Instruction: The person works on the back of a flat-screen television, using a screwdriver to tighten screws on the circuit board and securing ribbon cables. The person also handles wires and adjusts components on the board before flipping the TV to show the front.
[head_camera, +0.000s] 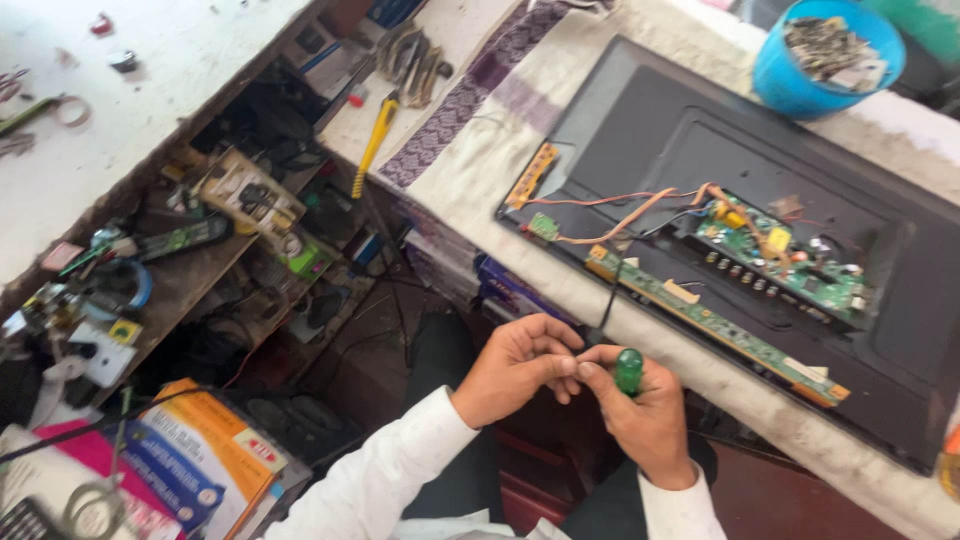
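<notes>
My right hand (640, 415) is closed around a screwdriver with a translucent green handle (628, 368), held in front of my lap. My left hand (520, 365) meets it, fingertips pinched at the tool's tip; whatever it pinches is too small to see. Just beyond my hands lies a black flat-panel television back (690, 130) on a cloth-covered bench, with a long green circuit strip (715, 325), a green main board (790, 260) and orange wires (620, 215) exposed.
A blue tub of scrap parts (825, 55) stands at the bench's far end. A yellow-handled tool (372, 145) lies left of the cloth. Cluttered shelves of electronics (200, 250) and printed boxes (190, 450) fill the left side.
</notes>
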